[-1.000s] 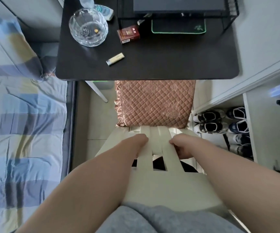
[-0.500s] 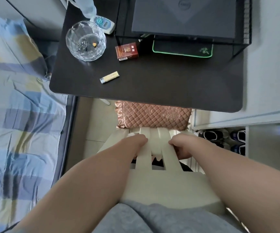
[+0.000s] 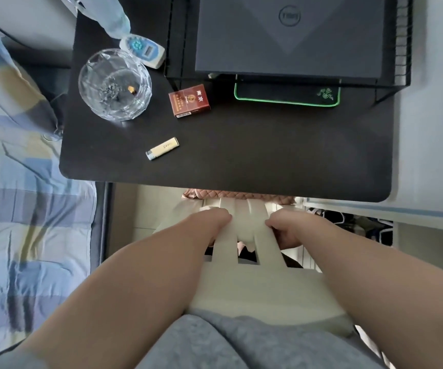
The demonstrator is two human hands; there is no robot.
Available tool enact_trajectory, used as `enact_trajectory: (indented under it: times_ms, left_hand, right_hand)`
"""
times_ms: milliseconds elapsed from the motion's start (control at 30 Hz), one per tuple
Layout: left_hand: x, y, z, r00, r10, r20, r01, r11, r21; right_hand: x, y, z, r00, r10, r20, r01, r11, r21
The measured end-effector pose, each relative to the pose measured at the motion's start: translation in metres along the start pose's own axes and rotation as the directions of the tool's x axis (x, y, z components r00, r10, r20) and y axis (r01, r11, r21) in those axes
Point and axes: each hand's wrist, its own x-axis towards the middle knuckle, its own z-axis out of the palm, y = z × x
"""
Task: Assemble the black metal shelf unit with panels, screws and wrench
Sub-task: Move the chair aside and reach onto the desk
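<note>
**A:** What fills the view?

**B:** A matte black counter (image 3: 241, 161) with rounded corners, seen from above. At its far right corner stands the black metal shelf unit (image 3: 403, 35), which has thin wire legs and a fine mesh side. A flat, dark grey laptop (image 3: 289, 35) with its lid closed lies on top of the unit. A black mouse mat (image 3: 287, 95) with a glowing green edge lies on the counter beneath it.

**A:** Where are the hands?

**B:** Both are just in front of the counter's near edge and lower than it. The left hand (image 3: 209, 222) and the right hand (image 3: 287, 227) each curl their fingers round a smooth cream slat of a chair back (image 3: 255, 286). The fingertips are hidden behind the slats. Neither hand touches the shelf unit.

**A:** What else is on the counter?

**B:** There are 3 small things on its left half. A round, faceted clear glass ashtray (image 3: 114, 85) holding grey ash sits near the far left. A glossy red rectangular cigarette pack (image 3: 189, 101) lies towards the middle. A slim cream lighter (image 3: 162, 149) with a silver cap lies closer to the near edge.

**A:** And around the counter?

**B:** A pink quilted cushion (image 3: 241, 194) peeks out from under the near edge. To the left of the counter is a bed (image 3: 15, 222) with a rumpled sheet checked in blue, grey and yellow.
</note>
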Motion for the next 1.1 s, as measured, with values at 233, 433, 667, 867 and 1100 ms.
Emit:
enact_trajectory:
  times_ms: [233, 433, 667, 867, 1100]
  left_hand:
    - [0.017, 0.019, -0.007, 0.999, 0.021, 0.04, -0.022, 0.999, 0.036]
    - [0.036, 0.028, -0.006, 0.998, 0.015, 0.06, -0.017, 0.999, 0.041]
    - [0.022, 0.037, -0.01, 0.993, 0.01, 0.12, -0.027, 0.989, 0.147]
    - [-0.032, 0.05, -0.018, 0.97, -0.042, 0.238, -0.081, 0.87, 0.486]
    - [-0.102, 0.061, -0.034, 0.989, 0.01, 0.145, -0.135, 0.434, 0.891]
  right_hand:
    - [0.0, -0.02, -0.006, 1.0, 0.009, -0.006, -0.008, 1.0, 0.027]
    - [0.003, -0.029, -0.007, 1.0, -0.008, -0.008, 0.008, 1.0, 0.005]
    - [-0.005, -0.035, -0.006, 1.0, -0.02, -0.024, 0.019, 0.998, -0.06]
    - [-0.028, -0.036, -0.002, 0.998, -0.064, -0.003, 0.058, 0.912, -0.407]
    - [-0.076, -0.047, -0.018, 0.976, -0.213, 0.036, 0.17, 0.654, -0.737]
